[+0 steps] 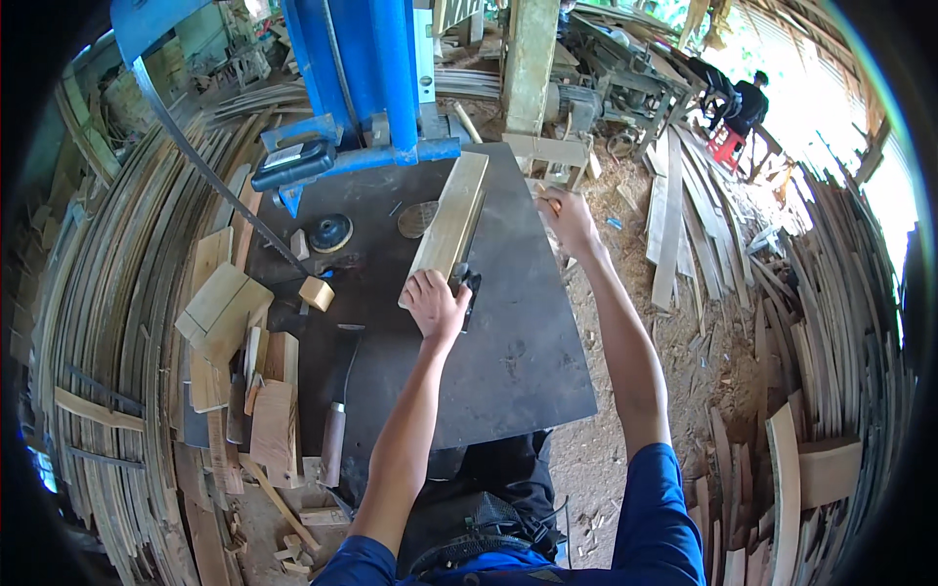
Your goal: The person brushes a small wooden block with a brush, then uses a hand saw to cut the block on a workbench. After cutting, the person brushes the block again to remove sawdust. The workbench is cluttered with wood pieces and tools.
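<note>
A long pale wooden beam [451, 210] lies lengthwise on the dark machine table [518, 361]. My left hand [433, 303] is closed over its near end, the thumb on the right side. Beside that thumb, against the beam, is a small black tool or fitting [471, 290] whose kind I cannot make out. Past the table's right edge, my right hand [569, 223] is raised with its fingers curled. A bit of orange shows at those fingers, too small to name.
A blue band saw [362, 68] stands at the back, its blade [200, 161] slanting down on the left. Left on the table are a wood block [316, 293], a round disc [330, 232] and a wooden-handled blade tool [333, 435]. Stacked planks [127, 264] flank it; a person [747, 105] sits far right.
</note>
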Demonstrator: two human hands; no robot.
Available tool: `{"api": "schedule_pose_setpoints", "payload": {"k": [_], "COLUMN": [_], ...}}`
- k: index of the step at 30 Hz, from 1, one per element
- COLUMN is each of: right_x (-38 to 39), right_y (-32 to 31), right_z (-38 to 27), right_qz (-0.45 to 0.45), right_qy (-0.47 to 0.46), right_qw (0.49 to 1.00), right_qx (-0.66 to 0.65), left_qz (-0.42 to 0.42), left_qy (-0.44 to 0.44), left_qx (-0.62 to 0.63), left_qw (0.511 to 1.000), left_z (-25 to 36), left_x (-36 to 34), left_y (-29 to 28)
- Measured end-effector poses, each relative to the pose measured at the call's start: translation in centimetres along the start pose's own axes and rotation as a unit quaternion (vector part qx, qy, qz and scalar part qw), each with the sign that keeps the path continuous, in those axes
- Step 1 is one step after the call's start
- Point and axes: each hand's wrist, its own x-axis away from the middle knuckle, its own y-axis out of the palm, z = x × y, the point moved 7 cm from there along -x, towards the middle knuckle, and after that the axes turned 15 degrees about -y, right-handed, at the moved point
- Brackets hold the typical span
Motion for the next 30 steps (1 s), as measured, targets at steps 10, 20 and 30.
{"api": "schedule_pose_setpoints", "payload": {"k": [10,20,30], "right_x": [-3.8,-6.7,-9.2], "right_y": [0.4,5.6,10.9], "right_z": [2.8,7.7,11.6], "right_qz": [0.054,0.142,0.149], "right_qy": [-0.046,0.059,0.216], "right_qw": [0.993,0.972,0.859], "right_qx": [0.092,-0.180,-0.440], "left_qz": [0.015,0.006,-0.012], "left_qy": [-0.012,-0.021,-0.031], "left_qx": [-0.028,-0.066,-0.090], "left_qw": [0.999,0.998,0.995], "left_z": [0.2,-0.2,-0.5], "left_x": [0.2,-0.2,-0.2], "left_y": [0.3,0.2,0.8]}}
